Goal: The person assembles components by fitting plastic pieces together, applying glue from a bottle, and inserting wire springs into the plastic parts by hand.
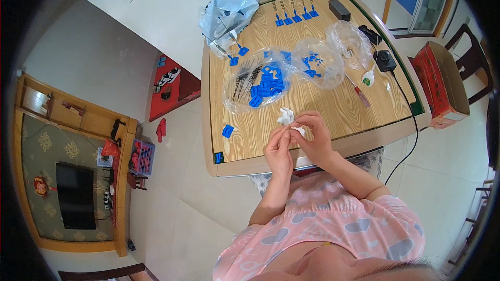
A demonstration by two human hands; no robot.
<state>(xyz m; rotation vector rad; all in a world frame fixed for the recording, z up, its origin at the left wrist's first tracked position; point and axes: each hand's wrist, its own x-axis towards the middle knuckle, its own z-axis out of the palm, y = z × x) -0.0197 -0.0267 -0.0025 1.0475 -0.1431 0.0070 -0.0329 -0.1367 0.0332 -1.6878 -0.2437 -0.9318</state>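
Observation:
Over the near edge of the table, my left hand (278, 150) and my right hand (315, 136) meet at the fingertips, both pinched closed. A small white tissue (299, 131) shows under the fingers of the right hand. What the left fingertips grip is too small to make out. Just beyond the hands lies a crumpled white tissue (285, 116). Farther off, an open clear bag (229, 101) holds blue plastic pieces (268, 84) and dark metal springs (244, 84). One loose blue piece (227, 131) rests to the left of my hands.
Several spring rods on blue bases (297, 18) stand at the far edge; two more (234, 61) sit beside a pale plastic bag (224, 13). Clear bags (333, 78) of small parts, a screwdriver (360, 96) and a black adapter (385, 61) with a cable lie right. A red carton (435, 88) stands beyond.

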